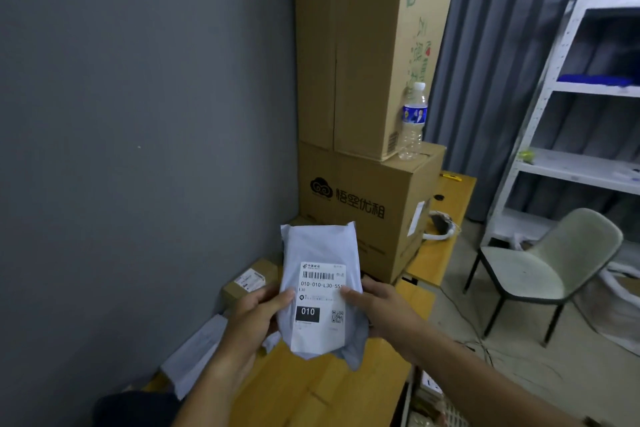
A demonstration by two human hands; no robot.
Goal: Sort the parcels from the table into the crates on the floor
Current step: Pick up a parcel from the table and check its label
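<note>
Both hands, left hand (254,314) and right hand (379,310), pinch a grey parcel (320,288) label-up; unsorted, I judge; small box (250,279) at nine o'clock waits on the desk (311,392); crates unseen.

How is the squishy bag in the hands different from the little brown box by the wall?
The grey mailer bag is soft and wrinkled; the small cardboard box is stiff and square-edged. The bag is held upright above the table in the grip of the left hand and right hand; the box lies on the table, untouched. The bag looks bigger. Both carry white shipping labels.
</note>
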